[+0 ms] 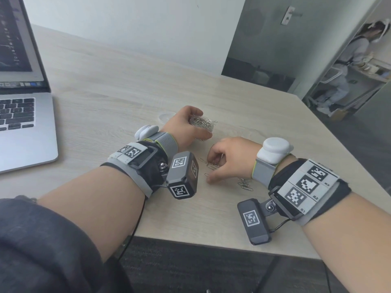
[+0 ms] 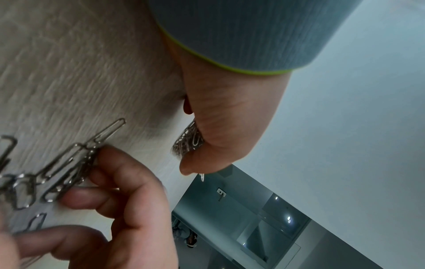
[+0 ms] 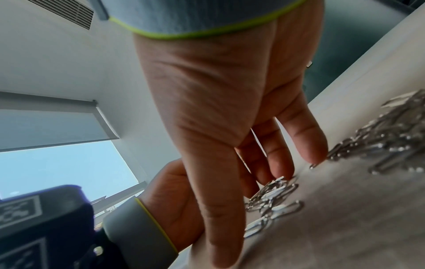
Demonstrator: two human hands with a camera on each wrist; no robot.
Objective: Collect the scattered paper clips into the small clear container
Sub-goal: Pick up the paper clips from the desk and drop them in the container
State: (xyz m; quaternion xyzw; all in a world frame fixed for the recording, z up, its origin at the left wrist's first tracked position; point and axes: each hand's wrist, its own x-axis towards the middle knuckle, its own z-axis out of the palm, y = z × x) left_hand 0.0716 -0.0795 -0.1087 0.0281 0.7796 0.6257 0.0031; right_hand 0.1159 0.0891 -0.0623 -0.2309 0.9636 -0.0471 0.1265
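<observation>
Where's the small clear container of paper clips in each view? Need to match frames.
Head: small clear container of silver paper clips at centre, gripped by the left hand.
Left wrist: right of centre, a sliver of it showing under the left hand.
Right wrist: not in view.
Shared landmark: loose silver paper clips on the pale wooden table, by the right hand's fingers; also and.

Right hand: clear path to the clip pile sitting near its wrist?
Probably yes. The right hand is busy gathering paper clips at its fingertips, but the second clip pile lies bare on the table beside its wrist, nothing covering it. Pulling the hand back should reach it.
</observation>
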